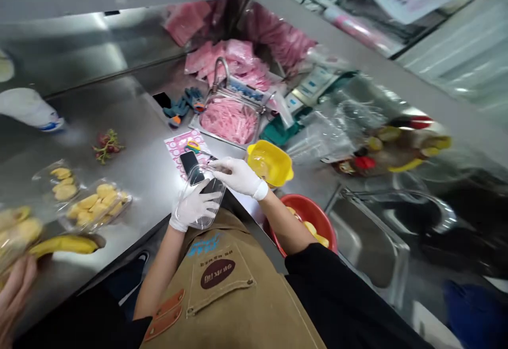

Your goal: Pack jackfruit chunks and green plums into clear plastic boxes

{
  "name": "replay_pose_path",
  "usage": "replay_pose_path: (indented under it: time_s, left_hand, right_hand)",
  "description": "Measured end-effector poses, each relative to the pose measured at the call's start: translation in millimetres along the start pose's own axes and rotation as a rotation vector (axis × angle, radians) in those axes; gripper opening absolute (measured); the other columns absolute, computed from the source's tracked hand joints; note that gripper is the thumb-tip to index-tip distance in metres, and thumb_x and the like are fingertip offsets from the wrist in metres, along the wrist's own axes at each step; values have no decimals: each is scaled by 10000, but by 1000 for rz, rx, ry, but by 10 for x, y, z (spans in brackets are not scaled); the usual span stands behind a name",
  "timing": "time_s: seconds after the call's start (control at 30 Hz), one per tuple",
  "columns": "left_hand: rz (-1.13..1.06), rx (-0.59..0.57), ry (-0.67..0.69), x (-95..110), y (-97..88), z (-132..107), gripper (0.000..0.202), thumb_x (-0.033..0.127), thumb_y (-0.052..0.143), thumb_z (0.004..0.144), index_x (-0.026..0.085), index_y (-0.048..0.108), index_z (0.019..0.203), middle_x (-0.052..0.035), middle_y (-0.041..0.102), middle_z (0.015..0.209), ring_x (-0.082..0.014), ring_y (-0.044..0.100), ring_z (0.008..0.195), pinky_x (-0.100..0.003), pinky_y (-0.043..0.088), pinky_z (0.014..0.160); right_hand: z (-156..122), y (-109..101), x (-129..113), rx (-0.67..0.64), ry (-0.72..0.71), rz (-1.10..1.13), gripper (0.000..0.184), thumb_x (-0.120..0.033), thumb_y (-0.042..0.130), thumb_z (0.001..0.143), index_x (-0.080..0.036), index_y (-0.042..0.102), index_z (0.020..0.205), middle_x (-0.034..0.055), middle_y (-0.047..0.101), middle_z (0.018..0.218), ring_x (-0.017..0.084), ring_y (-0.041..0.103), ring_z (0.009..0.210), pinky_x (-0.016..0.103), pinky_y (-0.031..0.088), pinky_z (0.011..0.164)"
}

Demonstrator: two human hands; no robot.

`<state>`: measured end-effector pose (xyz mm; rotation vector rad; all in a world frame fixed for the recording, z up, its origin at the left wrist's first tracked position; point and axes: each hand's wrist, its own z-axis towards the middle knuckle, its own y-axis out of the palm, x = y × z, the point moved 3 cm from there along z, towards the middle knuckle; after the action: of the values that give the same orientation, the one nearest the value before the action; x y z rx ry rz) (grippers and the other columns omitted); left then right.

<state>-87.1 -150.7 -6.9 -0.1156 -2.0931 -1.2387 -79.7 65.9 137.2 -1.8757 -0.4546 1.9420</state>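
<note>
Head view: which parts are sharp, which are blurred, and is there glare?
In the head view, the left hand and right hand on the clear plastic container are fairly sharp; the sink at the right smears with motion blur; the steel counter carries soft white glare.

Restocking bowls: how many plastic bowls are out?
2: yellow bowl on the counter beside the right hand; red bowl nearer the person, holding yellow pieces. Blurred clutter may hide more.

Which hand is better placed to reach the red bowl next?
Probably the right hand: the red bowl lies on its side, and the left hand grips the clear box.
</note>
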Motion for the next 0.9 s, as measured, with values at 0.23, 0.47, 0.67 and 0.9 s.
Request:
replay_pose_path:
  time_s: [0.23, 0.47, 0.67, 0.9]
  left_hand:
    - [-236, -221, 17, -342, 45, 226, 1250, 734, 960, 559, 328, 495, 1646, -185, 658, 1512, -397, 711, 1242, -608, 575, 1057]
    - [-214, -92, 127, -196, -288, 265, 1175, 805, 889, 630, 434, 482, 1668, -62, 641, 1588, -411, 562, 1507, -554, 589, 1117]
    - [-266, 32, 207, -65, -426, 493, 1161, 884, 855, 612, 445, 519, 1634, -67, 690, 1521, -401, 633, 1432, -550, 587, 1124]
    - [-394, 276, 306, 181, -64, 545, 1044, 905, 706, 728, 289, 610, 1565, -187, 714, 1408, -417, 706, 1244, -651, 568, 1059]
  right_hand:
    - [-570, -1964, 447, 886, 81, -435, 234, -229, 671, 954, -184, 797, 1147, 84, 812, 1095, 218, 731, 948, 363, 577, 929]
    - [-796, -3622, 1255, 1231, 657, -740, 152, -78, 593, 853, -67, 744, 868, 226, 791, 967, 170, 589, 793, 352, 458, 856]
    - [-550, -3621, 1301, 1166, 650, -801, 161, -62, 589, 818, -126, 733, 788, 250, 791, 943, 273, 699, 909, 416, 487, 881]
    - [115, -2243, 952, 746, -108, -411, 204, -389, 669, 948, -271, 815, 1029, 137, 810, 901, 329, 786, 785, 513, 641, 783]
